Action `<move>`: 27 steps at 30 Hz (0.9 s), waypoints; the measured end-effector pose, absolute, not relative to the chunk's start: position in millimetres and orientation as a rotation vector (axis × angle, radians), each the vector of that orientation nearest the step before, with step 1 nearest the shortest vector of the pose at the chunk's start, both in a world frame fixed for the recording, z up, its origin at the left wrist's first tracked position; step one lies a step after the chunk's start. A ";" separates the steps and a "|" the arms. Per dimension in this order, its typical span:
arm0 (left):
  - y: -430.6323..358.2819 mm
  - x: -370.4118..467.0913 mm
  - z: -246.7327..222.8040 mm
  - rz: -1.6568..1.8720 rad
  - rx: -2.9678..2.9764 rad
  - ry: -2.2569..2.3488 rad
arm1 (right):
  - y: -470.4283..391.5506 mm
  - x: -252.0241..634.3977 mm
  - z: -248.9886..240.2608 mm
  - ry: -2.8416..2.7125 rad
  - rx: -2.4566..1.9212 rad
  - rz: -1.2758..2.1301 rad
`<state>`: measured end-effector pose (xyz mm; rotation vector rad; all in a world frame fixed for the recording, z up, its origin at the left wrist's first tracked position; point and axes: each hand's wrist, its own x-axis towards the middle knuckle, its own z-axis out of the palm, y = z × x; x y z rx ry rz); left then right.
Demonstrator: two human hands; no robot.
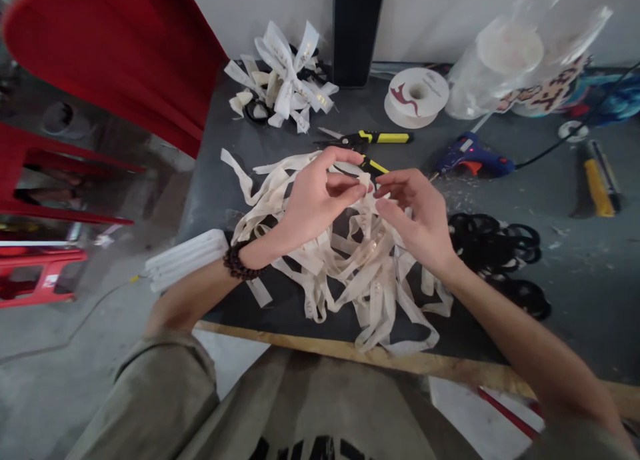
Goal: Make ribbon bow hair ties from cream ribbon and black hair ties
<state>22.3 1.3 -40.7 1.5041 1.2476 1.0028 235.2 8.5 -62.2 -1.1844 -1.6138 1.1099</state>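
Note:
My left hand (pixel 320 190) is closed in a pinch on a cream ribbon (pixel 365 182), with a short end standing up from the thumb and fingertips. My right hand (pixel 417 213) is just right of that ribbon, its thumb and curled fingers a little apart, with nothing plainly between them. Beneath both hands lies a loose heap of cream ribbons (pixel 315 267), some with gold print. Just beyond the hands are yellow-and-black scissors (pixel 385 137), and another yellow-and-black handle (pixel 374 165) is partly hidden by my left hand.
White printed bows (pixel 287 73) are piled at the back left. A ribbon spool (pixel 417 97) and a blue glue gun (pixel 473 157) with a cord lie to the right. Black hair ties (pixel 493 243) and a yellow cutter (pixel 597 187) are at right. A red chair (pixel 120 53) stands left.

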 end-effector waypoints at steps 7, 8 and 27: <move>1.4 22.7 -42.0 0.944 1.658 1.279 | 5.8 235.3 -55.4 -1.637 -1.185 0.957; 1.9 23.0 -43.1 0.931 1.647 1.263 | 5.0 234.7 -55.3 -1.639 -1.193 0.962; -1.9 27.5 -36.1 0.953 1.923 1.301 | 0.8 231.9 -51.2 -1.782 -1.243 0.742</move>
